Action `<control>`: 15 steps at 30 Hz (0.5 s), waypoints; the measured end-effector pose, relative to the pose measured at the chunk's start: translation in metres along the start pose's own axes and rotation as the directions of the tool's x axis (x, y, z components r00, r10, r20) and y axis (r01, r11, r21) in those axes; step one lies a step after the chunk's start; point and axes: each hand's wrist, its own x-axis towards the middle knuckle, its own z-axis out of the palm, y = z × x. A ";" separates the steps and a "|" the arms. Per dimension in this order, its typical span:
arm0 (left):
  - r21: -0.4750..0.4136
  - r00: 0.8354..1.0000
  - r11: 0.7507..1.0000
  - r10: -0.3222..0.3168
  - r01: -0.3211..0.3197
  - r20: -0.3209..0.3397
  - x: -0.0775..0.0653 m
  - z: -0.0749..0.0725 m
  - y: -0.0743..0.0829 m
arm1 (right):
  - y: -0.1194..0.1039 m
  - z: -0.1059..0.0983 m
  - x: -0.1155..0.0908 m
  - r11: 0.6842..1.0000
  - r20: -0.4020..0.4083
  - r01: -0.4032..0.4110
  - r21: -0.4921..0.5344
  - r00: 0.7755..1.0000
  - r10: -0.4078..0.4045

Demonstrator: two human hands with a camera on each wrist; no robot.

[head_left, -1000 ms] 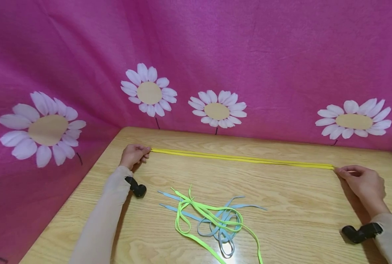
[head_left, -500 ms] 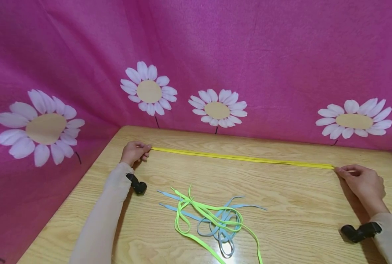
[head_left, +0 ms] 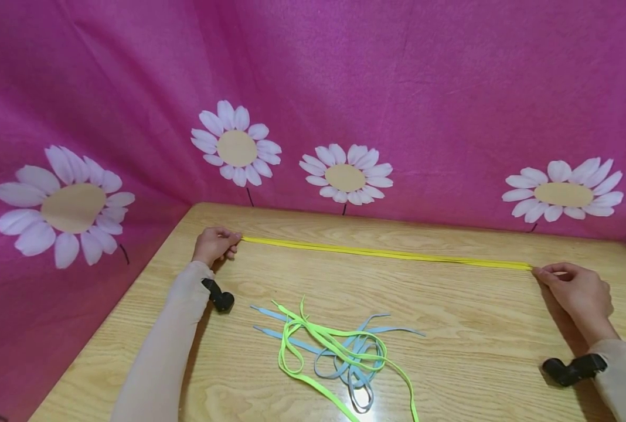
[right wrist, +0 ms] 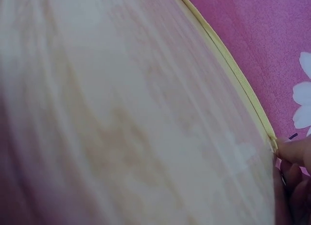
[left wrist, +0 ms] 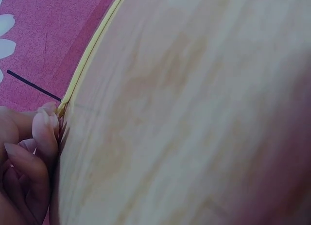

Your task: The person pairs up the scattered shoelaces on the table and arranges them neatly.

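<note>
A yellow shoelace [head_left: 387, 252], doubled into two strands lying side by side, stretches straight across the far part of the table. My left hand [head_left: 214, 245] pinches its left end between thumb and fingertips; the left wrist view shows the same hand [left wrist: 29, 157] at the lace's end. At the opposite end, my right hand [head_left: 579, 295] pinches the lace between thumb and index finger. Only part of that hand [right wrist: 294, 166] shows in the right wrist view. Nearer to me lie a neon green shoelace [head_left: 326, 337] and a light blue shoelace [head_left: 352, 360], loosely tangled together.
The wooden table [head_left: 476, 351] meets a magenta cloth [head_left: 439, 88] printed with white daisies at its back and left. Black wrist cameras [head_left: 220, 298] sit on both sleeves. One neon green strand runs past the lower edge of the head view.
My left hand has shifted slightly away from me since the first frame. The yellow lace stays stretched between both hands, its strands a little closer together.
</note>
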 end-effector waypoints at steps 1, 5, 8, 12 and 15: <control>0.000 1.000 1.000 -0.002 0.002 0.001 0.000 0.000 0.001 | 0.000 0.000 0.000 1.000 -0.001 -0.003 0.002 1.000 0.003; -0.001 1.000 1.000 -0.015 0.015 -0.004 -0.001 0.000 0.002 | -0.001 0.000 0.000 1.000 -0.004 -0.021 0.010 1.000 0.021; 0.001 1.000 1.000 -0.022 0.022 -0.009 -0.001 0.001 0.002 | -0.001 0.000 0.000 0.999 -0.005 -0.033 0.018 0.999 0.033; 0.018 1.000 1.000 -0.014 0.014 -0.013 -0.001 0.002 0.002 | -0.001 0.000 0.000 0.999 -0.004 -0.041 0.027 0.999 0.041; 0.023 1.000 1.000 0.001 -0.001 -0.018 -0.003 0.001 0.001 | -0.001 0.000 -0.001 0.999 -0.005 -0.037 0.027 0.999 0.037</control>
